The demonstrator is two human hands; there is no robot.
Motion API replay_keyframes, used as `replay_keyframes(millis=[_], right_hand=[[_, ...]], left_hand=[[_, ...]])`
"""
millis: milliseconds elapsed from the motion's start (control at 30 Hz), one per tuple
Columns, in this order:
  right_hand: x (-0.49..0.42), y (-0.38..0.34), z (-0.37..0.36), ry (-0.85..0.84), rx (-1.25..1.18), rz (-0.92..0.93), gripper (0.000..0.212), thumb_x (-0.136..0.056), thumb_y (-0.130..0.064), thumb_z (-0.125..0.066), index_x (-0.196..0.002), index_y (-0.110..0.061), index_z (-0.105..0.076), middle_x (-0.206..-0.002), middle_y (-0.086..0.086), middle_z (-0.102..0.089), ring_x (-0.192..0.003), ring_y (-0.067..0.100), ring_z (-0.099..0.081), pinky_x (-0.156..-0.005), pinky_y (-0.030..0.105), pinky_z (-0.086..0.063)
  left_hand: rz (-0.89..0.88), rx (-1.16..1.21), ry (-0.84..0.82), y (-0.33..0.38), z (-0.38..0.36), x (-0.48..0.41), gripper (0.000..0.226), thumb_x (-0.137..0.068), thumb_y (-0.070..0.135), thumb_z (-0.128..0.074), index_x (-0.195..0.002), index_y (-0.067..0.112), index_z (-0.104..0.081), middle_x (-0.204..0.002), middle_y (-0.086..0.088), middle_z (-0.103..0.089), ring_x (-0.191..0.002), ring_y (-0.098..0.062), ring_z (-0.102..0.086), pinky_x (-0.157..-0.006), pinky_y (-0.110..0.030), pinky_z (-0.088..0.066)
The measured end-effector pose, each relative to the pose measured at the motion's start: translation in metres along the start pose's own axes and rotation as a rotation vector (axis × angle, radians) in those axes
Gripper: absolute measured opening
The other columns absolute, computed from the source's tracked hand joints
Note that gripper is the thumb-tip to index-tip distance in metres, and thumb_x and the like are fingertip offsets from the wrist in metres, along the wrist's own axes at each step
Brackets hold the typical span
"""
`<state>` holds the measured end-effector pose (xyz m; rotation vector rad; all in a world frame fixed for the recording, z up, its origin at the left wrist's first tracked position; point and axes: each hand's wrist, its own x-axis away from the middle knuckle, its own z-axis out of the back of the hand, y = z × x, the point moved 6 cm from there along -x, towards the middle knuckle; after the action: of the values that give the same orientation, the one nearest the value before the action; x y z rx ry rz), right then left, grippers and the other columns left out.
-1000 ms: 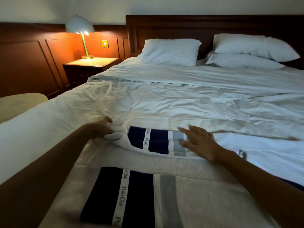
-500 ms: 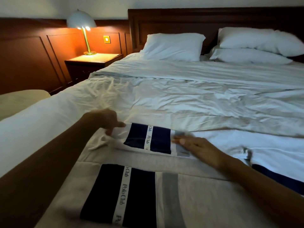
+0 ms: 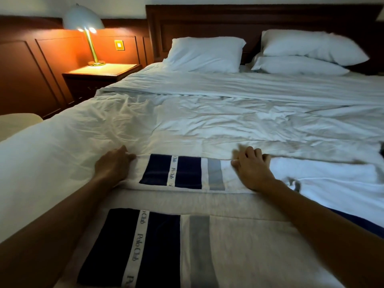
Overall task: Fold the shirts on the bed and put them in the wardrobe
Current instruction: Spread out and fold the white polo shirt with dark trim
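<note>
White striped shirt [image 3: 249, 235] has its flap folded over, left hand [image 3: 113, 164] pinching one corner, right hand [image 3: 252, 172] curled at the other (too blurry to tell its grip), so I'd square both corners before smoothing.

"Polo Club" is printed again and again along the white stripe [image 3: 136, 246] between navy bands on the shirt [image 3: 239, 246] at the bed's [image 3: 207, 121] near edge. The same words, smaller, run along the stripe on its folded-over part [image 3: 172, 171].
</note>
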<state>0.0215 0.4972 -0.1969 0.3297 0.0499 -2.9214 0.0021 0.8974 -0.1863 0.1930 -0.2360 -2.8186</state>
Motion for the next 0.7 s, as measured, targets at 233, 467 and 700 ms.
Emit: replay_keyframes(millis=[233, 467, 700], right_hand=[[0.038, 0.021, 0.048, -0.083, -0.287, 0.063, 0.061, -0.092, -0.068, -0.037, -0.145, -0.038, -0.037, -0.153, -0.001, -0.029, -0.139, 0.023, -0.028, -0.111, 0.043, -0.023], [0.158, 0.202, 0.104, -0.159, -0.253, -0.042, 0.052, -0.093, 0.000, -0.051, -0.113, -0.049, -0.052, -0.127, -0.003, -0.061, -0.117, 0.018, -0.059, -0.095, 0.027, -0.043], [0.222, 0.270, 0.122, -0.054, -0.325, 0.160, 0.050, -0.094, -0.003, -0.062, -0.126, -0.041, -0.062, -0.142, -0.030, -0.048, -0.130, -0.006, -0.046, -0.106, 0.006, -0.032]], left_hand=[[-0.174, -0.166, 0.140, 0.052, 0.014, 0.009, 0.046, -0.090, 0.011, -0.060, -0.134, 0.024, -0.051, -0.138, -0.013, -0.043, -0.125, -0.037, -0.041, -0.100, -0.048, -0.036], [-0.961, 0.371, -0.289, 0.255, -0.009, 0.132, 0.063, -0.082, 0.007, -0.056, -0.138, 0.037, -0.052, -0.143, 0.013, -0.045, -0.135, -0.011, -0.041, -0.111, -0.039, -0.037], [-1.272, 0.269, -0.268, 0.399, -0.007, 0.211, 0.059, -0.087, -0.003, -0.062, -0.140, 0.023, -0.059, -0.146, 0.003, -0.054, -0.135, -0.011, -0.045, -0.114, -0.021, -0.030]])
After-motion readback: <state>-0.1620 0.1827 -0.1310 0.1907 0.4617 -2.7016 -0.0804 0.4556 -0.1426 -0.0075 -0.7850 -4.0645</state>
